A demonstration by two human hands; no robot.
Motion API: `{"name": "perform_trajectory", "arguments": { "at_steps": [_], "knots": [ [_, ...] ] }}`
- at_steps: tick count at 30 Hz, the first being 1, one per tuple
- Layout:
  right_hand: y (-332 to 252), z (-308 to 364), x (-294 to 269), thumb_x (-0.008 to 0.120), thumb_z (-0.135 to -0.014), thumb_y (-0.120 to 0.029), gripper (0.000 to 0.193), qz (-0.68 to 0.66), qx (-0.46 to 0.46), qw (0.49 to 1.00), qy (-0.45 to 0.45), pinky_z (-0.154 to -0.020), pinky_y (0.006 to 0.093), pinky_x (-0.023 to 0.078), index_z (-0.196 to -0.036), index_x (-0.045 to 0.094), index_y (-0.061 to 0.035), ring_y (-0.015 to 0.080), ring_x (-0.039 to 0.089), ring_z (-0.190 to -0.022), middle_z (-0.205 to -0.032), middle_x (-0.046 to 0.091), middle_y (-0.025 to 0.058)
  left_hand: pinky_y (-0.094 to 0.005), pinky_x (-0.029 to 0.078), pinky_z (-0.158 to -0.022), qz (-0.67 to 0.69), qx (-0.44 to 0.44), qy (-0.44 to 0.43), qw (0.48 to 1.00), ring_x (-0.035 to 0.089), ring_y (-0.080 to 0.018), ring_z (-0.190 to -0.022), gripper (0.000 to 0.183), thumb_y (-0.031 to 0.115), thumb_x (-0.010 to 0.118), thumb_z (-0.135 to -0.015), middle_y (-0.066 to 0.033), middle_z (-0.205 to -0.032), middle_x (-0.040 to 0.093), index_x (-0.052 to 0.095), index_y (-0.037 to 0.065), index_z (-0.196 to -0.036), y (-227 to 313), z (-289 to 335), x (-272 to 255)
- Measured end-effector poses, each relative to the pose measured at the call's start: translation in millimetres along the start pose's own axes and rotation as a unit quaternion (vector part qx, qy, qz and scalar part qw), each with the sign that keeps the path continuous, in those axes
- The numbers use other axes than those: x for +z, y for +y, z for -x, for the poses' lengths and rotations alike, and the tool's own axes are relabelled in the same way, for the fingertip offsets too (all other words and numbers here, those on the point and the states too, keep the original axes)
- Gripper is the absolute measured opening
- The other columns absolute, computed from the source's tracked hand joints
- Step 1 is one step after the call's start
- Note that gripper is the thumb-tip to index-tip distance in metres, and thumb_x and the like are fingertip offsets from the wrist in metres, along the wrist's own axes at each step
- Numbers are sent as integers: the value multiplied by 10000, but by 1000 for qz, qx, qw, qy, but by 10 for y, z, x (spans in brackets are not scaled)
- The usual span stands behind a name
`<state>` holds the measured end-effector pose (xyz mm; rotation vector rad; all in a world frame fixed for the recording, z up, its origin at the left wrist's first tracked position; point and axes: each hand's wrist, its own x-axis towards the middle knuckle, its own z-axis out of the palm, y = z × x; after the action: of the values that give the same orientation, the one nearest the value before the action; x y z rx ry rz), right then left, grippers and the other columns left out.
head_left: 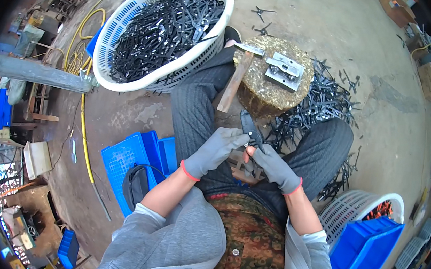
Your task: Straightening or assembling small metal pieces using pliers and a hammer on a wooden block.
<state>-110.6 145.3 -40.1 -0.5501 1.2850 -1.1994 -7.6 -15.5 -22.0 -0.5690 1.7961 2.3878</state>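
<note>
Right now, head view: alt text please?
Gloved left hand and right hand hold a black tool. Ahead, a stump bears a hammer and metal block; dark tools fill a white basket at front left and lie heaped beside the stump.

A round stump is standing on the grey concrete floor. On its top a metal block is sitting to the right, and a wooden-handled hammer is lying over its left edge. Dark plier-shaped pieces are lying heaped on the floor rightward; a yellow hose is running along the far left.
</note>
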Motion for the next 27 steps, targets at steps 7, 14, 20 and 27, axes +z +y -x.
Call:
{"name": "perform_trajectory", "arguments": {
  "at_steps": [7, 14, 20, 27],
  "knots": [
    [82, -132, -266, 468, -937, -466, 529, -44, -60, 997, 31, -793, 275, 481, -1149, 520, 15, 141, 581, -925, -1047, 572, 81, -291, 468, -729, -472, 192, 235, 828, 608, -209, -830, 278, 231, 480, -928, -128, -913, 634, 617, 3, -1008, 722, -342, -1580],
    [188, -115, -397, 458, -937, -475, 511, -83, -58, 990, 101, -791, 282, 487, -1070, 535, 12, 149, 617, -848, -988, 614, 109, -212, 450, -615, -243, 35, 294, 924, 558, -63, -679, 188, 190, 536, -931, 5, -755, 619, 613, 24, -888, 1288, -295, -2694],
    [-78, -179, -172, 373, -969, -465, 518, -52, -150, 975, 158, -784, 280, 482, -1095, 524, 15, 161, 615, -889, -1002, 601, 106, -194, 430, -561, -217, 2, 121, 969, 553, -51, -626, 271, 260, 534, -916, 1, -775, 601, 617, 3, -932, 1003, -399, -1033],
    [32, -135, -164, 444, -970, -375, 380, -56, -134, 970, 193, -508, 202, 433, -786, 523, -52, 71, 554, -550, -682, 579, 14, -207, 427, -503, -172, -7, 14, 985, 545, -67, -533, 296, 258, 488, -933, -10, -682, 574, 608, -7, -875, 470, -441, -114]
  ]
}}
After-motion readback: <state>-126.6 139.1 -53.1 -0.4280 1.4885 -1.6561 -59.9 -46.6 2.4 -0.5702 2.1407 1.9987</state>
